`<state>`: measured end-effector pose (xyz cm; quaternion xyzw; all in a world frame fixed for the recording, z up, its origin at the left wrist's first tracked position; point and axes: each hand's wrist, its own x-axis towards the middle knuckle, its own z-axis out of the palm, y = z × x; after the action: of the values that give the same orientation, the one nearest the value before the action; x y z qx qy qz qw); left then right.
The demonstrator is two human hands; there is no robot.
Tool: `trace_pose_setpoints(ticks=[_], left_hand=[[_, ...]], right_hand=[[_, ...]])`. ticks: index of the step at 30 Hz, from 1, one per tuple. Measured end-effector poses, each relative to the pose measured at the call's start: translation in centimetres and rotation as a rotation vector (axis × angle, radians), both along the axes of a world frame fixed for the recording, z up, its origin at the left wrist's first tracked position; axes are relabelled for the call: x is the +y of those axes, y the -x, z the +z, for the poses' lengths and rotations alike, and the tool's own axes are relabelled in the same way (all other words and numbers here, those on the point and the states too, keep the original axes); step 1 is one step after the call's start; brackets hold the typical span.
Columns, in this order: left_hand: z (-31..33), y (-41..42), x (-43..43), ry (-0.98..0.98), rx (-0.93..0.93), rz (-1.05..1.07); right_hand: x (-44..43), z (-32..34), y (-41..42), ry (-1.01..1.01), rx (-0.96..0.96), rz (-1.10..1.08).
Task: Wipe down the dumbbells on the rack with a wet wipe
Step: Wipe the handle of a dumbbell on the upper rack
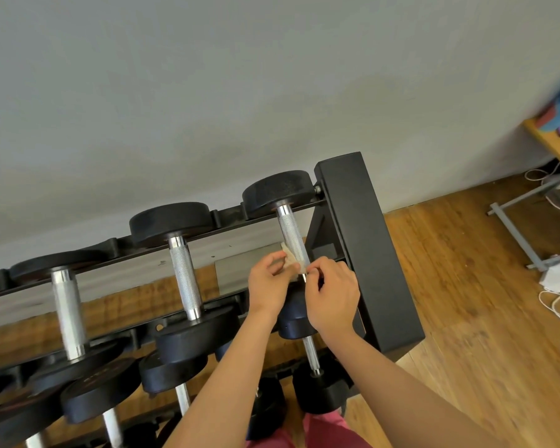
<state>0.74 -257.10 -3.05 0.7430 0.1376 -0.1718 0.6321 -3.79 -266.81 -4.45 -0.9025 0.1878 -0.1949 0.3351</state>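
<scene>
Head view, looking steeply down, close above rack (366, 240)

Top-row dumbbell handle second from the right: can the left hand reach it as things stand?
Probably yes. The left hand pinches the wet wipe at the rightmost dumbbell handle; the second handle lies just to its left, bare, with only open space between. Nothing visible blocks the way.

Black dumbbell heads (172, 221), silver knurled handles (184, 279) (cross-hatched), whitish wipe (292, 260), black rack (362, 240).

No readable text, numbers or brand marks. Faint raised marking on one lower-tier dumbbell head (94, 381), too blurred and dark to make out.
</scene>
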Motion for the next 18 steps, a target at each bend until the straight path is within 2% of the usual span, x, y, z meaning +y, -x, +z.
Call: trace_pose_setpoints(ticks=[7, 10, 15, 18], left_hand=[[0.4, -1.2, -0.3, -0.069, 0.072, -0.135], [0.0, -1.5, 0.0, -0.126, 0.033, -0.208], [-1.0, -0.5, 0.1, -0.187, -0.087, -0.089], [-1.0, -0.5, -0.3, -0.176, -0.074, -0.135]], right_hand=[[-0.1, -0.2, -0.1, 0.009, 0.002, 0.008], [-0.2, -0.2, 0.0, 0.008, 0.007, 0.010], [-0.1, 0.1, 0.1, 0.020, 0.006, 0.007], [-0.1, 0.0, 0.1, 0.022, 0.020, 0.010]])
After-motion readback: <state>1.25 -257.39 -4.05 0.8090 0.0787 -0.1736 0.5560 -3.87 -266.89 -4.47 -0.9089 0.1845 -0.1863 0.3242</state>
